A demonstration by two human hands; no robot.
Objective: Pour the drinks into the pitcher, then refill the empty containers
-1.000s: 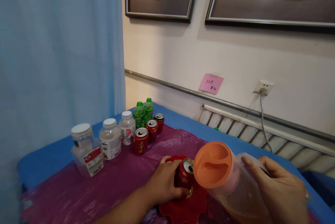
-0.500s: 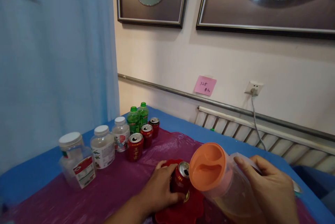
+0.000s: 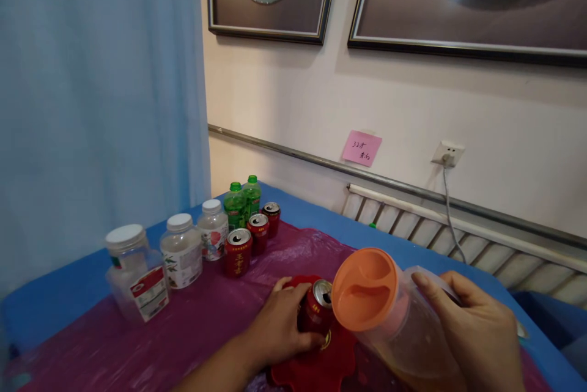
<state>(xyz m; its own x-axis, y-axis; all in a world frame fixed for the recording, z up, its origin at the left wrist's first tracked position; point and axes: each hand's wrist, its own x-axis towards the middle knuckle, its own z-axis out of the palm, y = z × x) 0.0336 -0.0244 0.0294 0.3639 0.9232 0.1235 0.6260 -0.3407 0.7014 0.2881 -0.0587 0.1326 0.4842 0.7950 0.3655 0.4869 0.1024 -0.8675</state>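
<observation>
My left hand (image 3: 284, 325) wraps round a red drink can (image 3: 317, 312) whose opened top faces up, low over a red scalloped mat (image 3: 316, 370). In my right hand (image 3: 477, 325) is the handle of a clear plastic pitcher (image 3: 413, 343) with an orange lid (image 3: 365, 290). The pitcher is tilted left, its lid close beside the can's top. Some brownish liquid shows inside it. Whether any liquid runs into the can is hidden behind the lid.
Several clear jars with white lids (image 3: 181, 251), red cans (image 3: 238, 251) and green bottles (image 3: 235, 205) stand at the left on purple plastic sheeting (image 3: 192, 331) over a blue table (image 3: 316, 205). A radiator (image 3: 413, 221) and plugged-in cord (image 3: 449, 208) are behind.
The view has shifted slightly. Both hands keep their grips, and the can and tilted pitcher stay nearly where they were.
</observation>
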